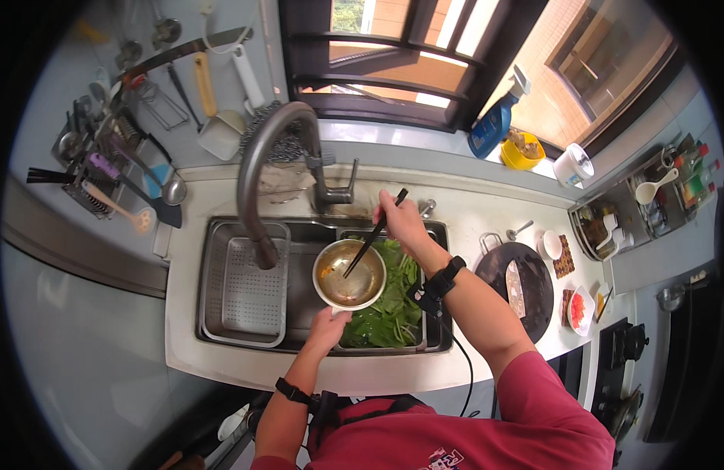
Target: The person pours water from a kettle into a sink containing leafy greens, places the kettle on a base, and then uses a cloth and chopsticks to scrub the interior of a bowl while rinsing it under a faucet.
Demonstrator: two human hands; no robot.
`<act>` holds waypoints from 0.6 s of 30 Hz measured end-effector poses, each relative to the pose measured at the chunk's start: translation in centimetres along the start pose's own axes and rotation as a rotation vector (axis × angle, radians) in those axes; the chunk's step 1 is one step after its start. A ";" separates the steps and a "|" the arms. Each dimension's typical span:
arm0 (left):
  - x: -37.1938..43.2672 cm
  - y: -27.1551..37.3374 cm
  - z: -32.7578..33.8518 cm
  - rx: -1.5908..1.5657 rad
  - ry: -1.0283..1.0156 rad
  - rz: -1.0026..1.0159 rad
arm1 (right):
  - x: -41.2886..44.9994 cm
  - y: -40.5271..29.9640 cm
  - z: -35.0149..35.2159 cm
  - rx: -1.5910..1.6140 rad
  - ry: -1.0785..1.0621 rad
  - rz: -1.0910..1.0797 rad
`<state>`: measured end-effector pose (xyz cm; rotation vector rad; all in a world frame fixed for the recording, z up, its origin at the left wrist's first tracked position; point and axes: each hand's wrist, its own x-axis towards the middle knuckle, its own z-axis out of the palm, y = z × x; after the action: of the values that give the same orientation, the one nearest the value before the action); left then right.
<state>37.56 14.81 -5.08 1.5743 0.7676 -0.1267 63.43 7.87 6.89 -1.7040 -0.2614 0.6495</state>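
My left hand [328, 332] grips the near rim of a metal bowl [357, 281] over the sink. Orange food residue marks the bowl's inside. In my right hand [401, 222] is a pair of black chopsticks [371, 239], slanting down with their tips inside the bowl. Leafy greens [391, 317] fill a metal tray at the right of the sink, partly behind the bowl. At the left of the sink sits a perforated metal basket [235, 282], below the curved faucet [250, 176].
Right of the sink, a cleaver [515, 288] lies on a round dark board [538, 320]. Beyond it are a small white bowl [550, 245] and a white dish of chopped red food [579, 310]. A spray bottle [492, 126] stands on the windowsill. Utensils hang on the left wall.
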 end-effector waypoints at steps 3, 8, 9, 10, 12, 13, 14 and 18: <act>-0.6 -0.6 -3.5 -0.048 0.054 -0.034 | 2.8 -1.6 2.4 0.036 0.152 -0.112; -2.7 0.6 -7.5 -0.038 0.143 0.003 | 7.2 -0.3 4.8 -0.062 0.110 -0.046; -3.0 0.7 -8.0 -0.003 0.154 0.022 | 7.6 -0.1 5.2 -0.064 0.096 -0.045; -3.2 0.6 -8.5 -0.010 0.143 0.040 | 8.2 0.0 5.5 -0.076 0.080 -0.048; -3.5 1.0 -9.3 -0.012 0.135 0.014 | 9.1 0.2 6.3 -0.099 0.099 -0.041; -3.7 1.3 -9.7 -0.010 0.116 -0.007 | 9.4 0.2 6.5 -0.093 0.114 -0.034; -3.7 1.5 -10.0 -0.008 0.102 -0.016 | 9.6 0.4 6.7 -0.078 0.131 -0.023; -3.4 1.2 -10.8 0.017 0.081 -0.019 | 10.4 1.0 6.2 -0.058 0.087 -0.021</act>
<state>31.75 23.48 -0.41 1.5961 0.8472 -0.0842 68.38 18.01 2.36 -1.7785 -0.2382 0.5551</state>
